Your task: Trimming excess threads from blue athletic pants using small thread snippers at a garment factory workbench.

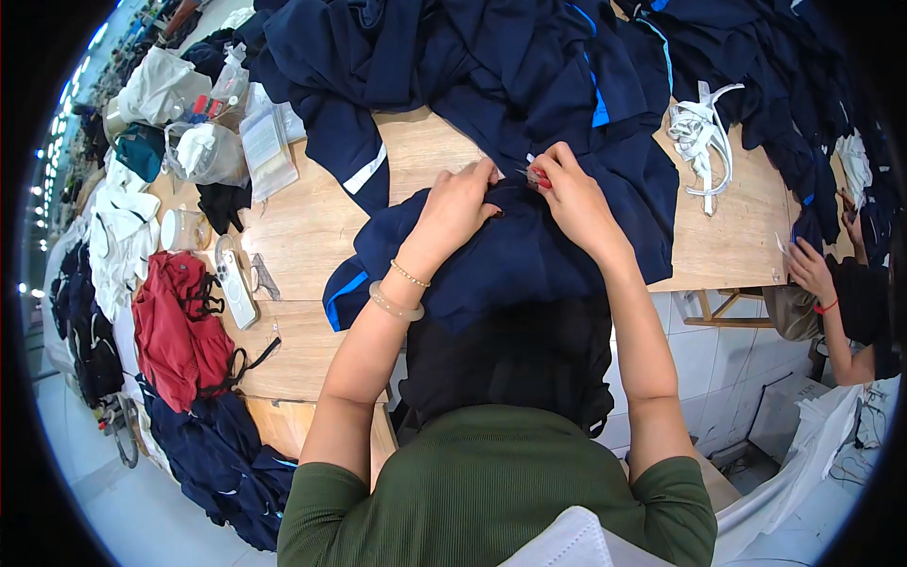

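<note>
A navy garment (515, 250) with bright blue and white trim lies bunched over the table's near edge and my lap. My left hand (455, 210) pinches its cloth, thumb and fingers drawn together near a small white patch. Just to the right, my right hand (574, 198) is closed around small thread snips (540, 178) with red grips. Their metal tip points toward the cloth by my left fingers. Part of the snips is hidden by my fingers.
More navy garments (378, 57) are heaped at the far side. White cords (697, 137) lie right. A red bag (184, 331), a phone (236, 288), glasses (265, 276) and plastic bags (203, 151) sit left. At far right, a co-worker's hand (811, 272) handles dark cloth.
</note>
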A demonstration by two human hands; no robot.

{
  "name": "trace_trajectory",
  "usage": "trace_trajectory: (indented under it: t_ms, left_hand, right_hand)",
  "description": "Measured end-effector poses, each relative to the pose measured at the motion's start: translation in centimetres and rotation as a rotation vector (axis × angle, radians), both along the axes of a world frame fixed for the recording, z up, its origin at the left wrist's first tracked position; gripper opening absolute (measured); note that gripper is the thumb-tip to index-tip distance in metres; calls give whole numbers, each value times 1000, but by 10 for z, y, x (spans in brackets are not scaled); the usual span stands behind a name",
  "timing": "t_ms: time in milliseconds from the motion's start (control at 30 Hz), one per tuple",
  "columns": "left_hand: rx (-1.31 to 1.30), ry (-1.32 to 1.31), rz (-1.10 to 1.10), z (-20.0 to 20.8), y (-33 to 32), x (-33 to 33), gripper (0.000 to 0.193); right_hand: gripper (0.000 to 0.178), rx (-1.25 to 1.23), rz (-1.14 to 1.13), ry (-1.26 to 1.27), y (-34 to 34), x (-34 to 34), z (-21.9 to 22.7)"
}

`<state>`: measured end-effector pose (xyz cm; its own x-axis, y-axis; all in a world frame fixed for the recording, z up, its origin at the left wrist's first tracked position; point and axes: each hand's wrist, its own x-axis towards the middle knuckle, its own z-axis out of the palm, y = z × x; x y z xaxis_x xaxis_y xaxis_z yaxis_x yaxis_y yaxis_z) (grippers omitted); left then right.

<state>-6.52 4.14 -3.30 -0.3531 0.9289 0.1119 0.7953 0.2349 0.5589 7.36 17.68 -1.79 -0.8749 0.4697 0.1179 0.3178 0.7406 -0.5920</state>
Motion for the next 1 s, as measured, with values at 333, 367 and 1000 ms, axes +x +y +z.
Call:
trace_trajectory:
  t_ms: [333,367,1000]
  left_hand:
    - [-155,-878,-181,72,-19,-6,28]
    - [-174,-960,-255,76,-19,-1,26]
    - [463,-1505,156,67,-35,41,15]
  right_hand:
    - [4,-589,156,314,4,-2,60]
    - [3,-630,196,397,5,-8,64]
    - [18,-552,-191,539,-12,33,51]
